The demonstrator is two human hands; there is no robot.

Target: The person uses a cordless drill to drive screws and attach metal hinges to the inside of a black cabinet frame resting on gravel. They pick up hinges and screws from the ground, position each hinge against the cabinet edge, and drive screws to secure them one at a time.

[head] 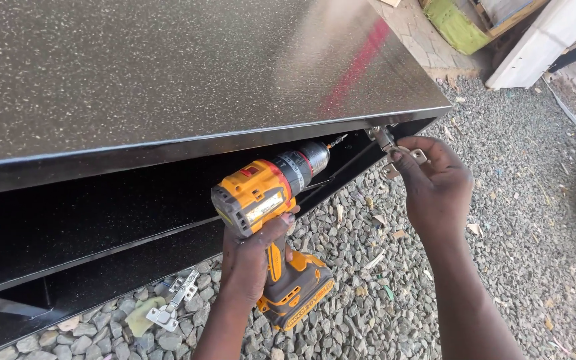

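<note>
1. Drill [271,200], yellow and black, lies in the left hand [251,257], fingers wrapped round its grip, bit aimed far right.
2. Right hand [435,183] pinches a metal hinge [388,143] at the black cabinet [168,80] corner.
3. Spare hinge [176,300] rests on gravel [501,233], near left.

Gravel [501,220] covers the ground. A spare hinge [176,300] lies on it beside a pale green scrap [140,317]. Farther off, a white board [541,40] leans near green sheeting [458,25].

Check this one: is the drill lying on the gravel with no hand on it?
No. The left hand grips the yellow drill by its handle, raised above the gravel, its bit aimed toward the metal hinge at the right hand.
</note>
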